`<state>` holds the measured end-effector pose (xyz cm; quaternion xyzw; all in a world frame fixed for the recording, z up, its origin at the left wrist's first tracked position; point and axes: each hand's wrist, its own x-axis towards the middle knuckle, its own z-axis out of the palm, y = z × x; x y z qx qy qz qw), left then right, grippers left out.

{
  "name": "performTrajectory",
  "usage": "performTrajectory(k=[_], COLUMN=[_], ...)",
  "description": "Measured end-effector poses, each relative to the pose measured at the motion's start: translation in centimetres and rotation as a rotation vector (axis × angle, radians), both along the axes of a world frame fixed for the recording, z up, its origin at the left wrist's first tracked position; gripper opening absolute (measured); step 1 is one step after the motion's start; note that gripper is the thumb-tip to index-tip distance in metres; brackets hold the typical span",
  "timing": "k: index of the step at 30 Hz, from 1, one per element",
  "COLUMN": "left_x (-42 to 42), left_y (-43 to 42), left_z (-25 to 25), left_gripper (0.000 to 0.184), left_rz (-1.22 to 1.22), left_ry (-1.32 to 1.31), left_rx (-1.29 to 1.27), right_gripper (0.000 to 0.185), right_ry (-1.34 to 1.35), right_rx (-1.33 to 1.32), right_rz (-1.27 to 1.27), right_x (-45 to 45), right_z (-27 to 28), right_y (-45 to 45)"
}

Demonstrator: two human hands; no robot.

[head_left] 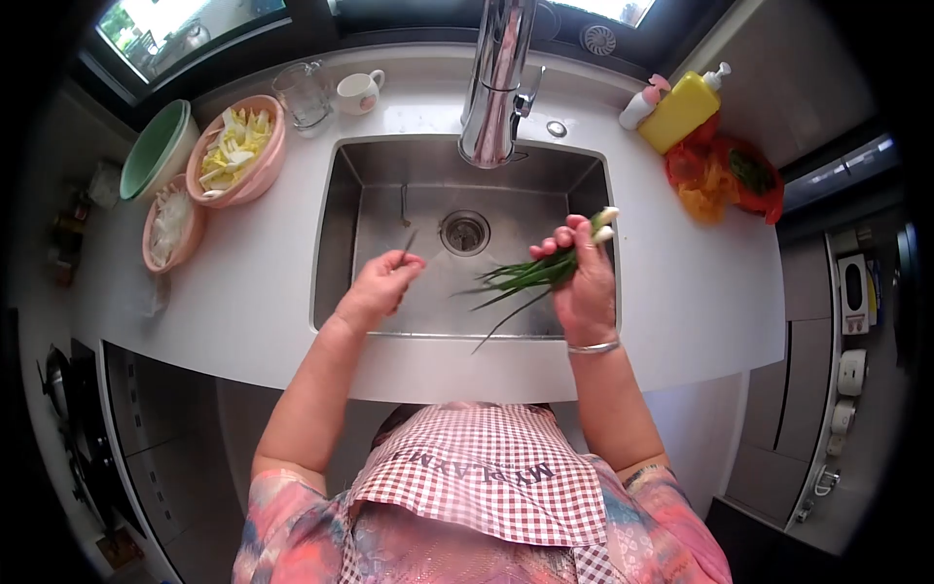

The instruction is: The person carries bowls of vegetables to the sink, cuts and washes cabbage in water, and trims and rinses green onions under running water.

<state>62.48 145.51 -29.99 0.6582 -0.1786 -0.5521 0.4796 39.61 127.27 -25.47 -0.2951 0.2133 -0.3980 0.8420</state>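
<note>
My right hand (587, 289) is closed round a bunch of green onions (533, 275) over the right side of the steel sink (389, 171). Their white ends stick out above the fingers, and the green leaves hang toward the left. Over the sink's left side, my left hand (381, 290) is pinched, with a thin dark strip (409, 243) rising from the fingertips, possibly a green onion leaf. A small scrap (405, 206) lies on the sink floor left of the drain (465, 234).
The chrome faucet (494, 92) stands behind the sink. At left are a pink basket of cut yellow-white vegetables (235, 151), a smaller pink bowl (173, 234), a green bowl (154, 146), a glass (305, 97) and a mug (360, 93). A yellow bottle (681, 112) and red bags (696, 161) sit at right.
</note>
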Motion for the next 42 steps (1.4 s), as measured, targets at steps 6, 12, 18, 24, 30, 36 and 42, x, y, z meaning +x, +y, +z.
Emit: performTrajectory(k=[6,12,18,24,30,36,42], left_x=[7.1,12.2,14.6,15.9,2.8,1.5,2.5], left_y=[-3.4,-9.7,-13.9,-18.0,-18.2,-16.2,-9.8], left_z=[-7.3,-17.6,-23.3,-29.4,-22.1,-17.7,-5.4], left_gripper=[0.028,0.037,0.042,0.043,0.036,0.033,0.029], left_rz=[-0.005,-0.155,-0.149,-0.392,-0.356,-0.348,-0.098], left_ry=[-0.325,-1.001,-0.957,-1.251,-0.887,-0.586,-0.178], left_rx=[0.258,0.378,0.595,0.359,0.003,-0.068,0.033], right_gripper=[0.025,0.027,0.028,0.023,0.029,0.031,0.030], right_ry=[0.346,0.434,0.062,-0.190,-0.244,-0.216,-0.168], right_rx=[-0.497,-0.401,0.101,0.373,0.533,0.624,0.670], right_rz=[-0.205,-0.200,-0.251,-0.291,-0.417,-0.510,-0.572], right_x=[-2.2,-4.6,-8.4,-10.3,-10.2,-10.3,-8.9], right_z=[3.3,3.1,1.7,0.4,-0.8,-0.9,-0.1], right_y=[-0.5,0.2,-1.9,-4.1,-5.2,-5.4,-4.4])
